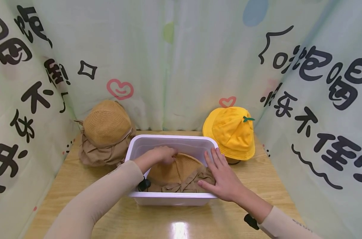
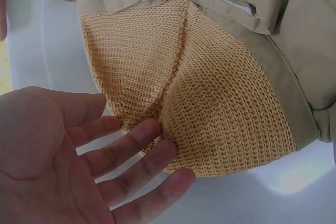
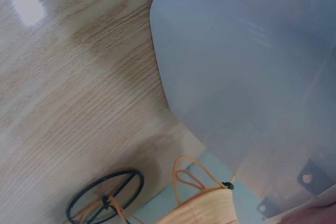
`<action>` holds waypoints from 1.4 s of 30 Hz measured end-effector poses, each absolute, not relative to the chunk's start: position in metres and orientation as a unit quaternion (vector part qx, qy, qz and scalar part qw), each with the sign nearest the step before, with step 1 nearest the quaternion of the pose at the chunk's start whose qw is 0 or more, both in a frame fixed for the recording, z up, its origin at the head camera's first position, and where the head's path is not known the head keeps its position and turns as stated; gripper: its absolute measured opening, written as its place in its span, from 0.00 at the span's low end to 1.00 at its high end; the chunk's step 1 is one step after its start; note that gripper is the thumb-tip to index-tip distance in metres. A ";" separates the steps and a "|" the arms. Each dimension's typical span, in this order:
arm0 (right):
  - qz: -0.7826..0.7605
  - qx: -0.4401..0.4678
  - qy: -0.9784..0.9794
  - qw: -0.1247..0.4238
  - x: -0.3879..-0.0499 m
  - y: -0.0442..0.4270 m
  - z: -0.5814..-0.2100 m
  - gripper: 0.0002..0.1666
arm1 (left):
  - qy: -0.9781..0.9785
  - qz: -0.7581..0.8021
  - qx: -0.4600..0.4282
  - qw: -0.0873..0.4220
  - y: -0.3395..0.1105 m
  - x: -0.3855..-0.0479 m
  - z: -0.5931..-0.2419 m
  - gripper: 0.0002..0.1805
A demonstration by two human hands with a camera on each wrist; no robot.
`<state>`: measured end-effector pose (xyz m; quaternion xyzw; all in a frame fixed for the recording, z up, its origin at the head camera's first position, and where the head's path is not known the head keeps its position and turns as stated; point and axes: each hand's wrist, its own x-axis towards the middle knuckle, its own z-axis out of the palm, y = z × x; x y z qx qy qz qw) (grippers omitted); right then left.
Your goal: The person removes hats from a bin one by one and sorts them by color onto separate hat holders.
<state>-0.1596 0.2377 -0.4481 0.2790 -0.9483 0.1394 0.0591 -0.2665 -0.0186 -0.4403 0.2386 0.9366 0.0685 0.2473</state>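
Observation:
A tan knit sun hat point(image 1: 181, 167) with a brown fabric brim and bow lies in a white plastic bin point(image 1: 173, 199). My left hand point(image 1: 163, 155) reaches over the bin's left side. In the left wrist view, the left hand point(image 2: 63, 156) has loosely extended fingers at the crown of the knit hat point(image 2: 210, 93), fingertips against or very near the weave. My right hand point(image 1: 224, 176) rests on the bin's right rim with fingers spread. Only a sliver of the right hand point(image 3: 312, 216) shows in the right wrist view, beside the bin's outer wall point(image 3: 236, 66).
Another tan knit hat point(image 1: 107, 124) with a brown brim stands behind the bin on the left. A yellow hat point(image 1: 231, 132) with a green sprout stands on the right; a black wire stand point(image 3: 105, 198) shows near it. Printed curtains point(image 1: 192, 66) enclose the wooden table point(image 1: 139, 222).

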 end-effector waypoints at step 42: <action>0.137 0.274 -0.951 0.054 -0.160 0.239 -0.446 0.54 | 0.959 0.077 0.187 0.199 -0.015 -0.265 -0.459 0.11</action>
